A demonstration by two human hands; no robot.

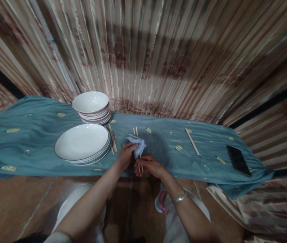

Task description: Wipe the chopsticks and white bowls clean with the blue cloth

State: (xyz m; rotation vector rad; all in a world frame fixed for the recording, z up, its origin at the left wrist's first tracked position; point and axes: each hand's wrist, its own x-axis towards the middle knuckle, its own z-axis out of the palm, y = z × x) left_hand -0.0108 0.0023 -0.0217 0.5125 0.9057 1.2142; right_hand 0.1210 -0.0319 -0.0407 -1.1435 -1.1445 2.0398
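Chopsticks (141, 165) sit clasped in the right grip (151, 165); left grip (126, 154) pinches cloth (139, 147), apparently around them.

Left grip (126, 154) just beside right grip (151, 166), both curled closed.

Teal cloth-covered table (163, 140); on it, stacked bowls (91, 104); stacked plates (82, 143); loose chopsticks (192, 141); a dark phone (238, 160)

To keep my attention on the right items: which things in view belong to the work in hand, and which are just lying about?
In the work:
cloth, in the left hand
held chopsticks, in the right hand
probably left loose chopsticks, right loose chopsticks

Apparently just lying about:
plate stack
bowl stack
phone
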